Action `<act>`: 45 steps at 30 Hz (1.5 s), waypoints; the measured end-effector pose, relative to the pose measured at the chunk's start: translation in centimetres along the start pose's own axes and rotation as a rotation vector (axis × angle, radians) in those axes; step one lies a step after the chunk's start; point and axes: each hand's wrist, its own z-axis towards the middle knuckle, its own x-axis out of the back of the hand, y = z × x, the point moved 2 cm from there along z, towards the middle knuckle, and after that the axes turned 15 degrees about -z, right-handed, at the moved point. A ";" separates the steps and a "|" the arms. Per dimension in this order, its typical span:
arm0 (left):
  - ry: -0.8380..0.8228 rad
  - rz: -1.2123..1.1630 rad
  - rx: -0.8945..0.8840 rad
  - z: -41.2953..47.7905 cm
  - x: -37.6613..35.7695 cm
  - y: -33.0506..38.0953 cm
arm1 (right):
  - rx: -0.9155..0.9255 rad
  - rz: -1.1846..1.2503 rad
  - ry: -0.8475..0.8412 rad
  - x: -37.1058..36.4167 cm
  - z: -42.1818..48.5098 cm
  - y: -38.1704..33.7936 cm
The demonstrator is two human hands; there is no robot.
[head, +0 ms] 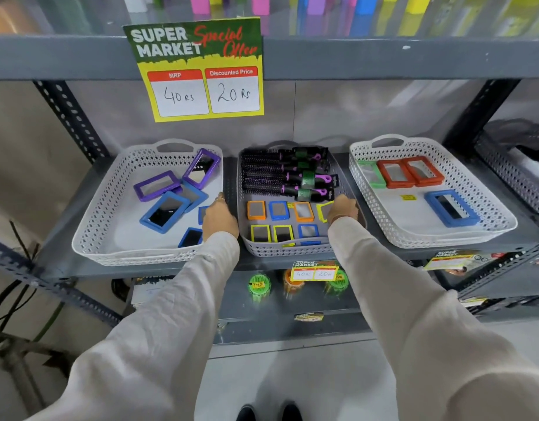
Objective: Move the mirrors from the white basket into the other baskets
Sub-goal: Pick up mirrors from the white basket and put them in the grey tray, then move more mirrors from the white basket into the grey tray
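Observation:
Three baskets stand on a grey shelf. The left white basket (89,235) holds purple-framed mirrors (201,168) and blue-framed mirrors (165,211). The middle grey basket (280,250) holds hair brushes (286,174) and several small orange, blue and yellow mirrors (256,210). The right white basket (444,238) holds a green mirror (369,173), two red mirrors (395,174) and a blue mirror (451,208). My left hand (219,217) curls over the grey basket's left rim, beside the left basket. My right hand (342,209) curls over its right rim, partly hiding a yellow mirror.
A price sign (201,71) hangs from the shelf above. Perforated metal uprights (71,117) flank the shelf. A lower shelf carries green and orange round packs (259,287). Another grey basket (517,177) sits at the far right. My feet (268,413) show on the floor.

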 end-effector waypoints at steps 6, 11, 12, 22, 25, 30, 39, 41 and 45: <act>0.001 -0.004 -0.015 0.0 0.0 -0.1 | 0.056 -0.155 0.043 0.3 -0.4 -0.3; 0.001 0.001 -0.012 0.1 0.0 -0.1 | 0.086 -0.231 0.066 0.4 -0.9 -0.4; 0.003 0.005 -0.012 0.1 -0.1 -0.1 | 0.090 -0.236 0.072 0.6 -1.1 -0.4; -0.017 0.020 -0.009 0.2 -0.1 -0.2 | 0.056 -0.181 0.056 0.6 -1.3 -0.4; -0.017 0.010 0.003 0.2 -0.1 -0.1 | 0.071 -0.220 0.038 0.3 -0.8 -0.4; -0.019 -0.026 -0.015 0.0 0.5 0.4 | 0.099 -0.281 0.099 1.2 -0.8 -0.8; 0.167 -0.090 -0.046 1.4 7.4 -1.1 | 0.333 -0.064 0.250 5.5 -3.6 -10.5; 0.201 -0.074 -0.003 1.8 9.2 -2.4 | 0.470 -0.033 0.205 5.2 -5.0 -13.7; 0.213 -0.059 0.078 1.6 10.9 -5.1 | 0.693 0.096 0.038 3.0 -8.1 -19.0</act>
